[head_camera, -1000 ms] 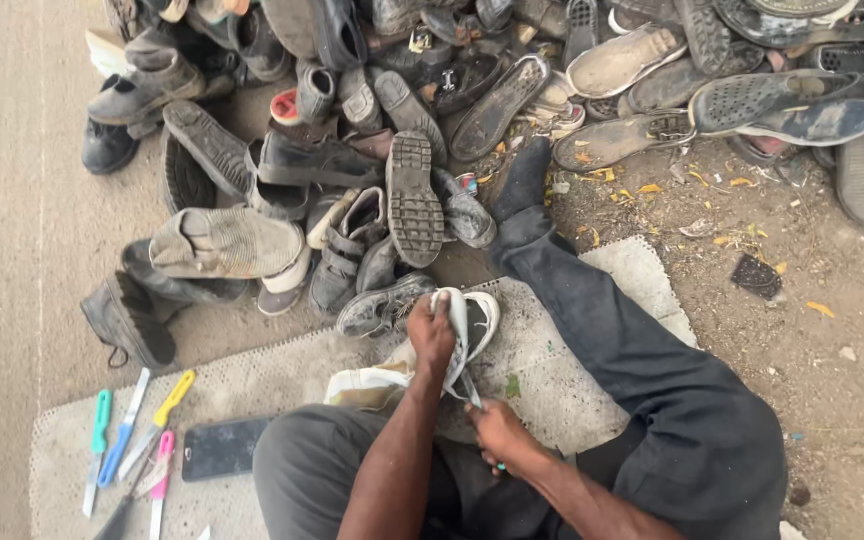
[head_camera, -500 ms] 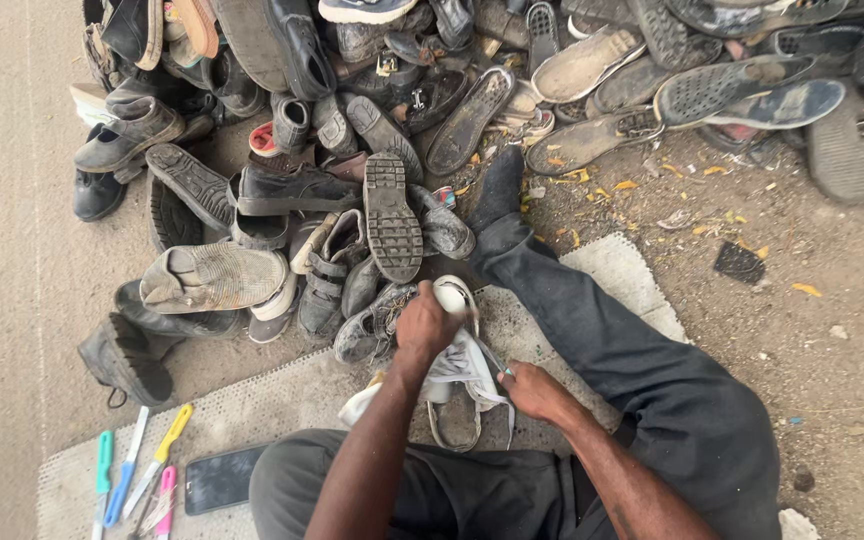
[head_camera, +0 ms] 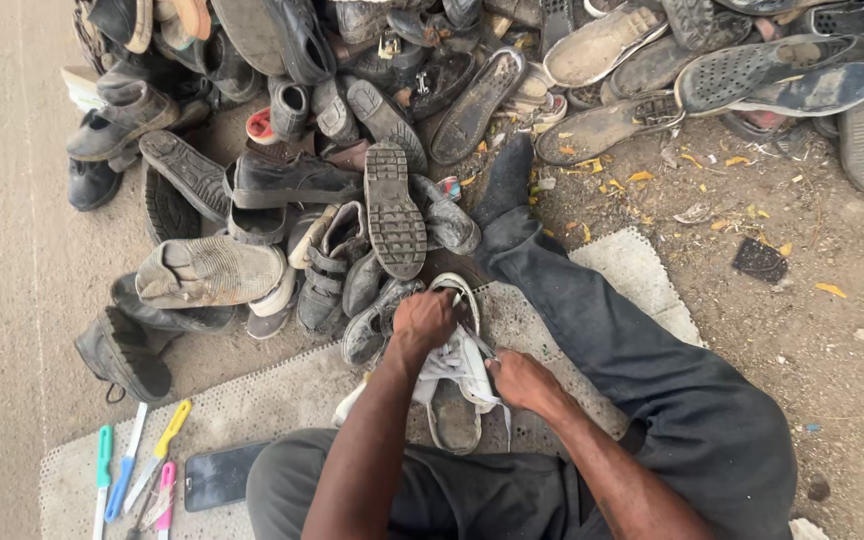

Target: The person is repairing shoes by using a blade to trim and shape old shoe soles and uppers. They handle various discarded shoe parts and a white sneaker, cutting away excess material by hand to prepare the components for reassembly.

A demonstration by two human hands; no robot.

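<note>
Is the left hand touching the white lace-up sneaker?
Touching. The head view shows the left hand gripping the white lace-up sneaker at its toe end, fingers wrapped over it.

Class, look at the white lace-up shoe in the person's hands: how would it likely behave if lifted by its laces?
The white shoe would probably dangle and swing, since its laces hang loose. Its canvas-like upper looks soft, likely sagging, while the sole probably stays stiffer.

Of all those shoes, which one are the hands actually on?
The white lace-up sneaker on the mat, between left hand and right hand; the others lie untouched in the pile.
</note>
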